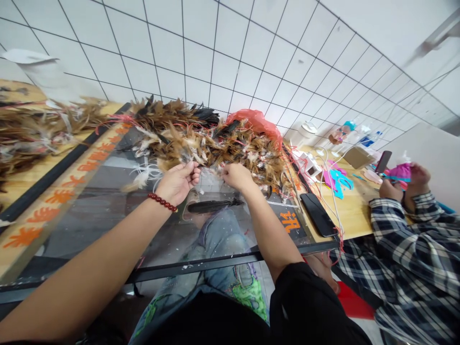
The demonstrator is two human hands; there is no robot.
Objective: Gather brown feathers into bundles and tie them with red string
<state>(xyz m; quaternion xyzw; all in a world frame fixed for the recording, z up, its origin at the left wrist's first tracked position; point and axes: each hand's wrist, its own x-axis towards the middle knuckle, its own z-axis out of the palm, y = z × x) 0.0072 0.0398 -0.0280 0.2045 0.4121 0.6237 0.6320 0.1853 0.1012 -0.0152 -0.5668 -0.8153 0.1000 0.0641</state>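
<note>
Brown and black feathers with red strings lie in a long pile (251, 148) across the back of the glass tabletop (97, 215). My left hand (178, 182), with a red bead bracelet (162, 202) at the wrist, is pinched at the front of the pile. To its right, my right hand (237, 176) is closed, knuckles up. Something thin and pale seems to run between the two hands, too small to make out. A single dark feather (212, 206) lies on the glass below them. White fluffy feathers (143, 175) rest left of my left hand.
More feathers (39, 134) lie on the wood at left. A red plastic bag (255, 122) sits behind the pile. On the right are a black phone (318, 214), white cables and blue cutouts (340, 182). Beyond, a person in a plaid shirt (413, 249) holds purple fabric.
</note>
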